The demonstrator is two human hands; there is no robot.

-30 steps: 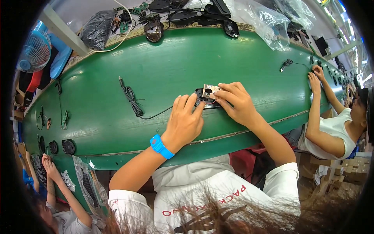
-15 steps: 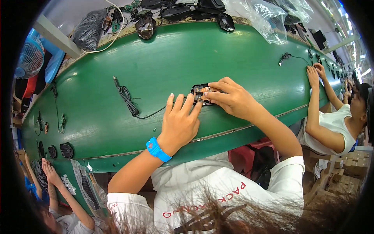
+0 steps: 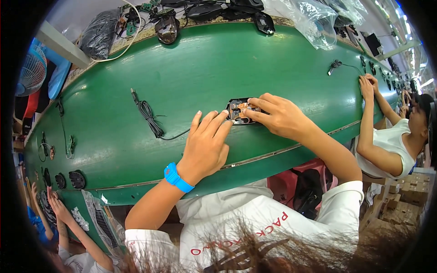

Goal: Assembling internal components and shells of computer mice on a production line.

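A black computer mouse base (image 3: 236,121) lies on the green work surface, with an orange-brown circuit board (image 3: 237,108) seated in it. My right hand (image 3: 287,118) grips the right side of this base, two fingers resting on the board and its upper edge; the thumb is hidden. At the base's left end is my left hand (image 3: 207,143), fingers stretched out and a fingertip touching or nearly touching the edge. A black cable (image 3: 148,113), coiled and tied, lies to the left, its tail passing beneath my left hand.
Mice (image 3: 167,29) and clear plastic bags (image 3: 314,22) crowd the far ledge. Cabled boards (image 3: 69,146) and mouse shells (image 3: 77,179) lie at left. A co-worker (image 3: 387,145) works at right; another person's hands (image 3: 59,207) reach in at lower left. A fan (image 3: 32,68) stands far left.
My left hand has drawn back slightly, its index finger coming off the board's lower edge. The right hand and mouse base have shifted a little to the right.
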